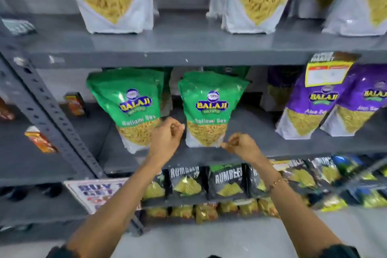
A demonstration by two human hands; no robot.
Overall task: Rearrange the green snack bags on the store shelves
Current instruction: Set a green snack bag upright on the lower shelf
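Two green Balaji snack bags stand upright on the middle grey shelf [272,132], with more green bags behind them. The left green bag [129,107] leans a little to the left. The right green bag [211,109] stands straight. My left hand [167,134] hangs between the two bags, fingers curled shut with nothing in them, its fingertips close to the right bag's left edge. My right hand [240,144] is at the right bag's lower right corner, with thumb and fingers pinched on that corner.
Purple Balaji bags [314,107] stand to the right on the same shelf. White bags of yellow snacks [117,0] fill the shelf above. Black Rumbles packets [226,180] line the shelf below. A slanted perforated metal upright [48,111] crosses the left side.
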